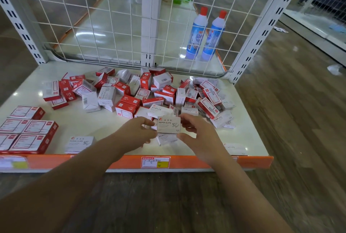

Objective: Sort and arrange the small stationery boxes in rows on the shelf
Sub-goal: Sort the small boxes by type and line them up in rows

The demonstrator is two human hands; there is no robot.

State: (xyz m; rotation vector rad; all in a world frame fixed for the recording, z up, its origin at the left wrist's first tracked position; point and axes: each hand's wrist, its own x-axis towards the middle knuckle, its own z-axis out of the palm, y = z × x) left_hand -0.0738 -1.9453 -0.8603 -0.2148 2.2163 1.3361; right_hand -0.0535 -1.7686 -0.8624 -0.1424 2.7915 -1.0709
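At shelf (pixel 78 120) centre, our left hand (pixel 137 132) and right hand (pixel 194 131) pinch paper-clip box (pixel 169 124) between fingertips. Red boxes (pixel 28 131) rowed at 9 o'clock; we judge most unsorted: pile (pixel 149 90) at 12 o'clock remains.

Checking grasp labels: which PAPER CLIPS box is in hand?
The white PAPER CLIPS box held between left hand and right hand; the other one lies untouched front-left.

Loose boxes (pixel 142 92) heaped mid-shelf (pixel 78 120); rowed boxes (pixel 28 131) at left; bottles (pixel 205 34) behind mesh (pixel 104 17).
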